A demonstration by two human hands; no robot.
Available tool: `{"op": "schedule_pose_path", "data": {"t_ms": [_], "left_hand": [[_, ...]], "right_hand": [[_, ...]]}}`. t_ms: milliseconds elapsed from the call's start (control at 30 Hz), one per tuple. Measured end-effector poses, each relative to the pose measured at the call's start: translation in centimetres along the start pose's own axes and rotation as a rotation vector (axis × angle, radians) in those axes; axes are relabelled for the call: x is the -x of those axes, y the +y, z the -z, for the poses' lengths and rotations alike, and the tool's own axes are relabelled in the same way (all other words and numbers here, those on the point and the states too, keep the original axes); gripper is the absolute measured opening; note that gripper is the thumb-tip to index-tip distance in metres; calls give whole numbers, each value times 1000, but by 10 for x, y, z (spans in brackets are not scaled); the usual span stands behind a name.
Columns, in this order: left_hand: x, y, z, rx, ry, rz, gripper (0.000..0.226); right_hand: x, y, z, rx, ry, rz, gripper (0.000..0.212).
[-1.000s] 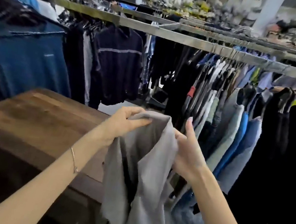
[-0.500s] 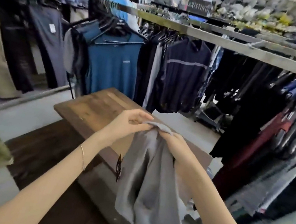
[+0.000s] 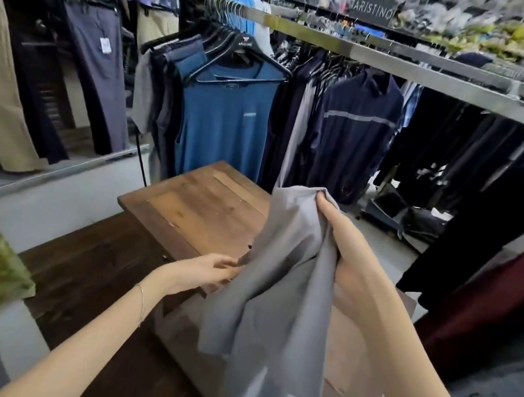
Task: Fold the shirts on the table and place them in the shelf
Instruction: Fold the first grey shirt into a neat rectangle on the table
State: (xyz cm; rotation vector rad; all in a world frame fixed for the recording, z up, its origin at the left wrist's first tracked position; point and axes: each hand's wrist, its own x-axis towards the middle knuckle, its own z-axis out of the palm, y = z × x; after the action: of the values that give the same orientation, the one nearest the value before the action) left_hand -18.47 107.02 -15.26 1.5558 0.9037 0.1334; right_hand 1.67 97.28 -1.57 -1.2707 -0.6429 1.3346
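Right now I hold the grey shirt (image 3: 277,290) up in the air over the near side of the wooden table (image 3: 204,209), and it hangs loose and crumpled, not yet spread out. My right hand (image 3: 345,246) is curled round a bunch of cloth at the top, with the fabric gathered above my fingers. My left hand (image 3: 207,272) is lower, at the shirt's left edge; its fingers reach into the cloth and seem to pinch the hem or a side seam, though the fabric hides the fingertips, so I cannot be sure how firm that grip is.

As I judge it, the task is barely begun for this shirt. No fold is made: the cloth droops in uneven creases and its lower part falls past the table's edge toward the floor. The part of the table top I can see carries no folded pile. I cannot see any shelf with folded shirts in it, so I cannot tell whether any have been put away.

What is left, then, is nearly everything: find the shoulders or the hem, lay the shirt flat on the table, fold it, and carry it to the shelf. Behind the table a blue shirt (image 3: 224,123) and dark jackets hang on a metal rail (image 3: 411,67); these look like shop stock, not part of my work.
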Motion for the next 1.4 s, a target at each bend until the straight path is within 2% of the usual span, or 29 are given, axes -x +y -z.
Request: {"op": "schedule_pose_path", "data": {"t_ms": [67, 167, 233, 300, 400, 433, 600, 733, 800, 900, 967, 1100, 1167, 1233, 1300, 1400], "left_hand": [[-12, -6, 0, -28, -60, 35, 67], [-28, -9, 2, -31, -87, 64, 84], [-41, -14, 6, -52, -101, 94, 87], [-55, -19, 10, -129, -80, 140, 76], [-72, -18, 12, -138, -71, 64, 28], [-78, -15, 13, -137, -84, 25, 25], [-110, 0, -5, -57, -83, 34, 57], [-136, 10, -38, -28, -195, 98, 48], [-143, 19, -50, 8, -228, 147, 35], [-160, 19, -44, 41, -256, 73, 30], [-169, 15, -29, 93, -191, 23, 34], [-183, 15, 3, 318, 239, -71, 34], [-191, 16, 25, 332, 364, -128, 44], [-196, 17, 49, 182, 349, -254, 65], [-199, 19, 70, -93, 263, -324, 58], [-212, 14, 93, -637, 171, -366, 54]], "right_hand": [[-7, -1, 7, -23, 17, -24, 26], [-18, -2, 22, -63, 80, -61, 29], [-26, -4, 35, -116, 95, -73, 35], [-36, -7, 46, -156, 103, -63, 41], [-54, -15, 60, -161, 119, -64, 47], [-61, -17, 64, -166, 120, -68, 49], [-88, -23, 85, -162, 105, -91, 48], [-107, -27, 96, -166, 87, -110, 39], [-115, -29, 102, -160, 107, -113, 38], [-128, -31, 118, -174, 166, -101, 44], [-134, -32, 130, -189, 222, -92, 44], [-144, -28, 146, -190, 304, -93, 35], [-150, -22, 150, -140, 360, -105, 27], [-159, -13, 154, -35, 423, -117, 29], [-167, -2, 156, 17, 451, -109, 29], [-176, 12, 157, 21, 511, -126, 30]]}}
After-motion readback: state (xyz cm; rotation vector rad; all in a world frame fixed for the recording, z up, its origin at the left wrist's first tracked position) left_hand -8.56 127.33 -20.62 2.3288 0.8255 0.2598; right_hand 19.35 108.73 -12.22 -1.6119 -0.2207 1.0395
